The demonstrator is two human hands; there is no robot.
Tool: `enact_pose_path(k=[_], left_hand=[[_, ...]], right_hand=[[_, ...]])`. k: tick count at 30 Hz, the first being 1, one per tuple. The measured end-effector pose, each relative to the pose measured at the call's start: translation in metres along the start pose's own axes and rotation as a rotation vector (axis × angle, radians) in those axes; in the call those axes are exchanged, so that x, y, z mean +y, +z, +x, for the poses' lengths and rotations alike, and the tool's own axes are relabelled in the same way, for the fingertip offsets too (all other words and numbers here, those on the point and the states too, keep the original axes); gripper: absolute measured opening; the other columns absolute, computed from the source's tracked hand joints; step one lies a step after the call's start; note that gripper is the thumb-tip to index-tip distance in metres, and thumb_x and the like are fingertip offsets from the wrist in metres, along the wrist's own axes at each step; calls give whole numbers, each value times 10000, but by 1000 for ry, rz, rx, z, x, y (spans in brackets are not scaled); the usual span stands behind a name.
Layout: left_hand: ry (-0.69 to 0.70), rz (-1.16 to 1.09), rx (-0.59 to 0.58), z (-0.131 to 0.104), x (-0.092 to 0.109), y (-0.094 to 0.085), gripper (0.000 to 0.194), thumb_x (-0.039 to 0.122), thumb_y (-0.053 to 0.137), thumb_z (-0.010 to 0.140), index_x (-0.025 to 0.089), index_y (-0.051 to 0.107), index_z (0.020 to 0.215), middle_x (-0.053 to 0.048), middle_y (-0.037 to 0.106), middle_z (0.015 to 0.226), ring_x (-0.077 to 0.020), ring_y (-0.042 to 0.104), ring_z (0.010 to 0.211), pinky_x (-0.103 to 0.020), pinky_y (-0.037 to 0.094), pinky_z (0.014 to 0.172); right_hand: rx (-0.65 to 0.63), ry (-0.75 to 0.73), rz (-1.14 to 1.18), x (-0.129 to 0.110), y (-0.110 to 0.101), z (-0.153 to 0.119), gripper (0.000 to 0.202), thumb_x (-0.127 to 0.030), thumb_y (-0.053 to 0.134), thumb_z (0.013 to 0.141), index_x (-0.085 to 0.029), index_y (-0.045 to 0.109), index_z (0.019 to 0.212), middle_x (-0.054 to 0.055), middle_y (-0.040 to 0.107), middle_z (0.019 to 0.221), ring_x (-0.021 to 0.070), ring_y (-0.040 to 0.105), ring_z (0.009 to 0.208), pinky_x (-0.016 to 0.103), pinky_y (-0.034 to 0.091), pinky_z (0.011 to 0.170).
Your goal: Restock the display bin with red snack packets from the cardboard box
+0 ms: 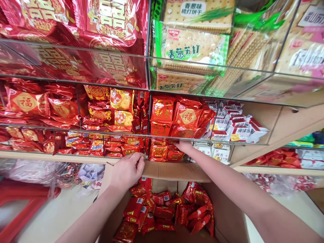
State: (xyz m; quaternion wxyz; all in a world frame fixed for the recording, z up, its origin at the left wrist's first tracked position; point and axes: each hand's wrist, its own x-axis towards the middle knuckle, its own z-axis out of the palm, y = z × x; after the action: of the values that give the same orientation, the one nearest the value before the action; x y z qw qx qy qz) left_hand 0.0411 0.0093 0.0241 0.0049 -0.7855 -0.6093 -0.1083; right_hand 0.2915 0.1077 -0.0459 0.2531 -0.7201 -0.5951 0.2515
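My left hand (pixel 130 167) is curled into a loose fist at the wooden shelf edge, beside the raised flap (pixel 174 170) of a cardboard box. What its fingers hold, if anything, is hidden. Reaching over that flap, my right hand (pixel 184 147) is partly inside a lower shelf compartment, next to red snack packets (pixel 174 153); its fingertips are out of sight behind the clear divider and packets. Below my arms stands the open cardboard box (pixel 229 216), with many small red wrapped packets (pixel 164 212) lying loose in it.
Above are clear-fronted bins with large red packs (pixel 108 20) and green-edged cracker packs (pixel 192 45). White packets (pixel 240 128) fill a bin to the right. A red plastic stool (pixel 22 206) stands at lower left. Bagged goods (pixel 32 170) lie under the shelf.
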Motion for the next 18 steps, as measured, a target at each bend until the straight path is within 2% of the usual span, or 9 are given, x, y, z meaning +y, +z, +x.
enact_pose_path(k=[3,5,8,10,12,13,14,16,18], left_hand=[[6,12,-8,0,-1,0,281,357,306,844,252,561,902,-2,663,797,-177,610,708,-239,355,552],[7,10,-11,0,-2,1,288,360,302,842,252,562,904,-2,664,795,-177,610,707,-239,351,543],[5,-4,-9,1,-4,3,291,365,304,837,255,559,920,2,666,817,-180,612,717,-241,347,533],[0,-6,-15,3,-4,5,292,371,302,836,259,555,927,5,668,832,-184,614,718,-244,344,527],[-11,0,-36,4,-5,5,295,379,296,836,264,551,927,6,669,834,-189,615,705,-246,339,520],[-18,5,-48,4,-4,4,297,384,294,835,265,550,925,4,670,828,-191,615,696,-247,336,516],[-22,10,-61,5,-4,4,300,389,291,833,264,550,920,2,671,822,-194,615,688,-248,334,512],[-21,16,-88,5,-3,1,313,395,280,832,261,550,915,-5,671,818,-199,614,683,-250,335,509],[-12,12,-123,5,-3,-2,325,397,265,835,260,548,917,-8,670,828,-202,615,689,-252,343,514]], right_hand=[[-116,-4,-76,-8,-22,-30,306,-201,682,585,-160,642,885,107,637,967,305,549,957,387,383,849],[-151,-67,-128,-18,-43,-67,391,-263,681,600,-151,613,968,123,585,1079,298,508,1027,387,371,878],[-133,-346,-237,-35,-70,-140,321,-285,510,772,-161,552,1065,113,491,1202,240,422,1124,386,315,947],[-167,-442,-201,-36,-70,-186,244,-263,411,836,-200,559,1020,68,565,1076,190,491,1020,351,355,909],[-380,-439,-110,-24,-51,-218,216,-251,394,845,-217,587,934,35,607,956,146,543,910,270,412,836],[-451,-396,-88,-13,-35,-227,204,-255,442,818,-214,591,950,39,602,994,148,542,934,250,419,834],[-485,-336,-101,0,-18,-230,283,-257,515,767,-198,569,1039,62,546,1135,177,491,1051,266,383,903],[-470,-165,-217,28,19,-227,484,-194,580,685,-143,505,1160,127,411,1291,248,367,1189,326,305,982],[-419,-19,-350,48,49,-216,659,-128,602,619,-87,408,1248,185,347,1323,306,343,1197,373,321,966]])
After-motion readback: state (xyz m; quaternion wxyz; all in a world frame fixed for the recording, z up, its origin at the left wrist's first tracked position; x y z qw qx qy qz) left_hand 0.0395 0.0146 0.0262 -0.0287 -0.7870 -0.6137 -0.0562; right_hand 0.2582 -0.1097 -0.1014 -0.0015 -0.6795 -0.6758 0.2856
